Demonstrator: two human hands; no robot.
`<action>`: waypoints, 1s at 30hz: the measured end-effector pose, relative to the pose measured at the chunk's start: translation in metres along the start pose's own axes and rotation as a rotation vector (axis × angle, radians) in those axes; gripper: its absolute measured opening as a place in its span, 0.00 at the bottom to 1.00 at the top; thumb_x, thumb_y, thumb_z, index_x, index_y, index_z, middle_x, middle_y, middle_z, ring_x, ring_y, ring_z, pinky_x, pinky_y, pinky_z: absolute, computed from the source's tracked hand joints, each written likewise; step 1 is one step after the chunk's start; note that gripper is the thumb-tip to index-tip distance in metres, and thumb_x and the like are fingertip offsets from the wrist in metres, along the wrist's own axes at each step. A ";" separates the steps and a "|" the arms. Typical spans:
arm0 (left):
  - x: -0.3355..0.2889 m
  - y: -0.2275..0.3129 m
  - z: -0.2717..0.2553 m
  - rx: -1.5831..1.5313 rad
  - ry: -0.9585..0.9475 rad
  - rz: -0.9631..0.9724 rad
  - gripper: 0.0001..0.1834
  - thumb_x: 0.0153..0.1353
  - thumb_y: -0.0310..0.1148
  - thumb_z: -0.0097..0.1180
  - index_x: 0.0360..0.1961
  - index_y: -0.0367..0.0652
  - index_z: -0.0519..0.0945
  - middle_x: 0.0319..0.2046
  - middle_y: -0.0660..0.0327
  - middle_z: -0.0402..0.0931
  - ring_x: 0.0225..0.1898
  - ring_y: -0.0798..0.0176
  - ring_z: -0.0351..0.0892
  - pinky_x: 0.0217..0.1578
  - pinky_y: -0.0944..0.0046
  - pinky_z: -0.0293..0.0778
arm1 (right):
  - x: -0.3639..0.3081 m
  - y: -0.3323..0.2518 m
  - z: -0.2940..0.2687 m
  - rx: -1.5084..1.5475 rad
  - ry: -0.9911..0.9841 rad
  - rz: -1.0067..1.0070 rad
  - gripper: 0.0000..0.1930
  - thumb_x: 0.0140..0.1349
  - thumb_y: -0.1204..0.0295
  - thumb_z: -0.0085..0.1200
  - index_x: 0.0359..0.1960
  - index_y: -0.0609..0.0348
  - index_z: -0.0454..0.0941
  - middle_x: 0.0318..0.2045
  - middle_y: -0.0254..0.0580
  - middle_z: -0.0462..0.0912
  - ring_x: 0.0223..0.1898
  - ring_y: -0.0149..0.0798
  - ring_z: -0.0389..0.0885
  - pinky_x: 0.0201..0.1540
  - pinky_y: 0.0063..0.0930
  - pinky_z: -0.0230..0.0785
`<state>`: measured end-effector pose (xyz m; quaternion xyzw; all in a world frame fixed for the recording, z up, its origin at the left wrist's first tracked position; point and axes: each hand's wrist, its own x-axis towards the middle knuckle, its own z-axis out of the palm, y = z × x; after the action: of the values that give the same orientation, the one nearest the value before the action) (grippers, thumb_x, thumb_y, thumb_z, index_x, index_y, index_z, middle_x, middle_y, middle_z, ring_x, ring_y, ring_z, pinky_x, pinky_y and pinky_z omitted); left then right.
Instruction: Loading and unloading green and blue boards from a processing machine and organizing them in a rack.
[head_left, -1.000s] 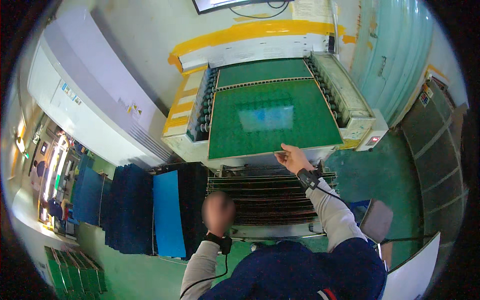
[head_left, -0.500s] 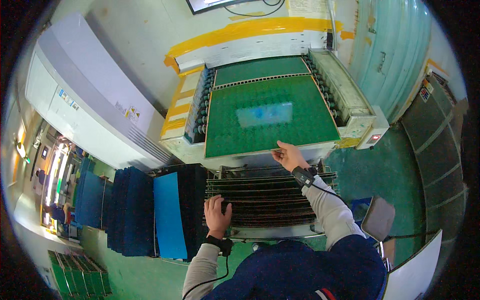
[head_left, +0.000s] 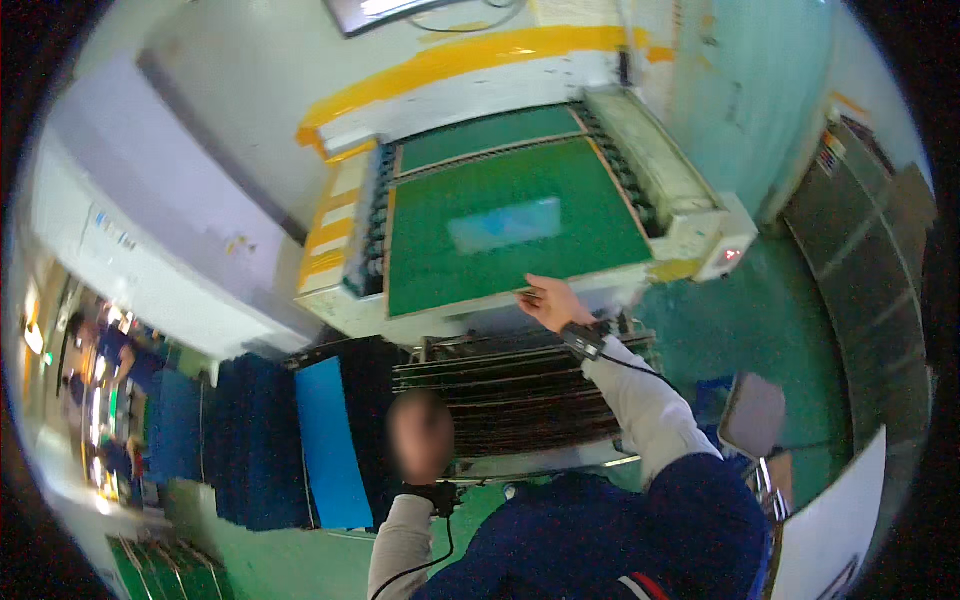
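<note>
A large green panel (head_left: pixel 510 190) with thin pale edges lies on the roller conveyor (head_left: pixel 375 215), reflecting a bluish-white patch of light. My right hand (head_left: pixel 555 303) is at its near edge, thumb above and curled fingers below, seemingly pinching that edge. Beyond it lies another green panel (head_left: pixel 480 138). My left hand (head_left: pixel 421 437) is over the left end of a rack of thin, dark-looking boards (head_left: pixel 520 400); blur hides its fingers, and I see nothing held in it. Both wrists wear dark bands with cables.
Left of the rack stand dark upright sheets (head_left: pixel 262 440) and a bright blue sheet (head_left: pixel 335 440). A tall white cabinet (head_left: pixel 170 220) rises behind them. To the right are a stool (head_left: pixel 752 415), a white board (head_left: pixel 835 515) and grey panels (head_left: pixel 860 270). People work far left.
The view has turned slightly, shifting most of the scene left. My right hand stays at the panel's near edge. My left hand, fingers spread before, is now blurred.
</note>
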<state>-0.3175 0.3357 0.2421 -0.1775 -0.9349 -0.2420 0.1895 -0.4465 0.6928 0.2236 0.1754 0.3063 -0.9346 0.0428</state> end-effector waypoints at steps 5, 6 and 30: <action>-0.005 -0.005 0.003 0.041 0.021 0.028 0.15 0.55 0.34 0.66 0.41 0.39 0.78 0.49 0.53 0.77 0.52 0.43 0.72 0.58 0.45 0.66 | -0.001 0.001 0.012 0.007 0.009 0.012 0.13 0.65 0.66 0.62 0.40 0.60 0.73 0.40 0.46 0.79 0.41 0.44 0.81 0.45 0.37 0.76; -0.004 -0.004 0.004 0.036 0.020 0.042 0.15 0.55 0.34 0.66 0.41 0.39 0.78 0.49 0.53 0.77 0.52 0.43 0.72 0.58 0.45 0.66 | -0.003 -0.001 0.014 -0.004 0.029 0.003 0.13 0.65 0.65 0.62 0.40 0.59 0.74 0.39 0.45 0.80 0.41 0.44 0.81 0.45 0.36 0.76; -0.006 -0.008 0.000 0.020 0.004 -0.004 0.17 0.55 0.36 0.65 0.43 0.39 0.79 0.50 0.55 0.77 0.53 0.45 0.72 0.56 0.48 0.69 | -0.040 0.035 0.000 -1.833 -0.403 -0.186 0.38 0.56 0.33 0.55 0.33 0.65 0.86 0.27 0.58 0.83 0.33 0.58 0.82 0.39 0.46 0.72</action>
<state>-0.3154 0.3274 0.2359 -0.1734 -0.9372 -0.2334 0.1927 -0.4027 0.6630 0.2180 -0.1167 0.9216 -0.3420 0.1416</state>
